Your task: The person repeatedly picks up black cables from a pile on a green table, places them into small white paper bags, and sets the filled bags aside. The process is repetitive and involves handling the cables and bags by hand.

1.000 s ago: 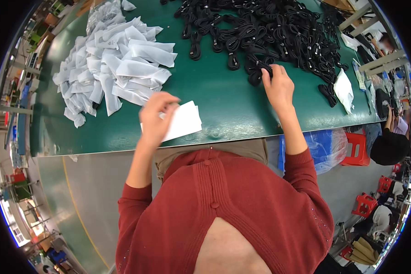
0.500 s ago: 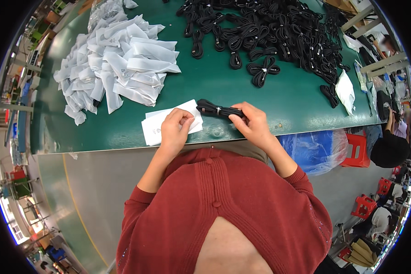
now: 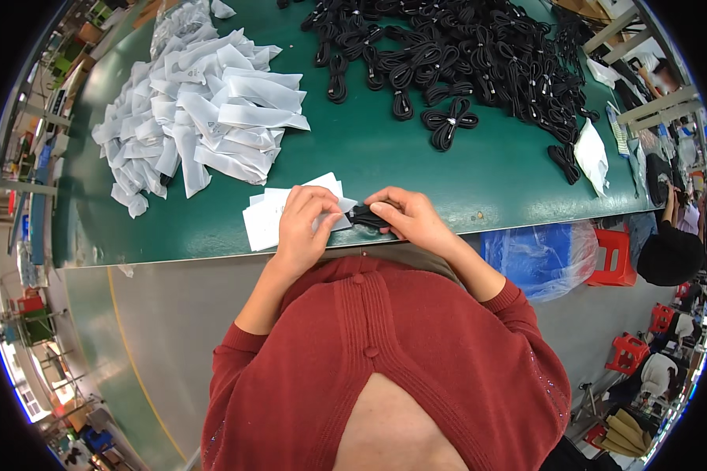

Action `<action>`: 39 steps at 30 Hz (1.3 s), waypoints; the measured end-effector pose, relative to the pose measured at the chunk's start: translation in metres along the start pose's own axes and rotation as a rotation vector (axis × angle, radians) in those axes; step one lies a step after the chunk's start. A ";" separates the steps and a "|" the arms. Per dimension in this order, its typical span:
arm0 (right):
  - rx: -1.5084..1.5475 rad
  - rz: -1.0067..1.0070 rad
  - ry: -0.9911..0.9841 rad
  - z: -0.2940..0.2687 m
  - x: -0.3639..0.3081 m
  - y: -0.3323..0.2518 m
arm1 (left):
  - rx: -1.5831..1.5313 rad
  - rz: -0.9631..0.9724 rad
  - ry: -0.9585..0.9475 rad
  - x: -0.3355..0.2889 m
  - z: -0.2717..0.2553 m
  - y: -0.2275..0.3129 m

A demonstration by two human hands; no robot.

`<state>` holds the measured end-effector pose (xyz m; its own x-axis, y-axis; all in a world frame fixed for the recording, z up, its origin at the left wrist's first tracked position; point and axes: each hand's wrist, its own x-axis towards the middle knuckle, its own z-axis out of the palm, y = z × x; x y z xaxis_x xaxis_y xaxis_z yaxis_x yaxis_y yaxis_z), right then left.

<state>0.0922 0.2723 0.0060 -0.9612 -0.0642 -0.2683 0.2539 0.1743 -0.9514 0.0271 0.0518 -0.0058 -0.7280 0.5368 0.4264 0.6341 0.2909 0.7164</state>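
My right hand [image 3: 408, 215] is closed round a coiled black cable [image 3: 364, 217]; most of the coil is hidden by the fingers. The cable's left end meets the mouth of a white translucent sleeve bag [image 3: 342, 222], and how far it sits inside I cannot tell. With thumb and fingertips, my left hand [image 3: 308, 223] pinches that bag's edge. A small stack of flat white bags [image 3: 262, 221] lies under and beside my left hand, at the table's near edge.
On the green table [image 3: 353, 145], a heap of filled white bags [image 3: 204, 102] lies at the left. A large pile of bundled black cables [image 3: 463, 55] covers the far right, with one loose bundle [image 3: 449, 123] nearer. A crumpled white bag [image 3: 591, 158] lies right. Below stand a plastic-covered blue container [image 3: 526, 255] and red stool [image 3: 615, 257].
My right hand has moved left and slightly down with the cable, bringing its end to the bag's mouth. My left hand now lifts the edge of a bag.
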 end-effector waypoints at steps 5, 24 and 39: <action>-0.163 -0.382 -0.096 0.011 0.002 -0.016 | 0.050 0.022 0.039 0.010 -0.005 0.001; -0.767 -0.205 0.871 -0.086 0.040 0.033 | 0.075 -0.083 0.106 0.011 -0.029 -0.016; -0.687 -0.722 0.200 -0.004 -0.001 0.007 | -0.145 -0.352 0.022 -0.007 0.005 -0.013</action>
<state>0.0948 0.2779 0.0007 -0.8766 -0.2230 0.4265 -0.4510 0.6900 -0.5662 0.0254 0.0484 -0.0212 -0.9010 0.4067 0.1510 0.3023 0.3389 0.8909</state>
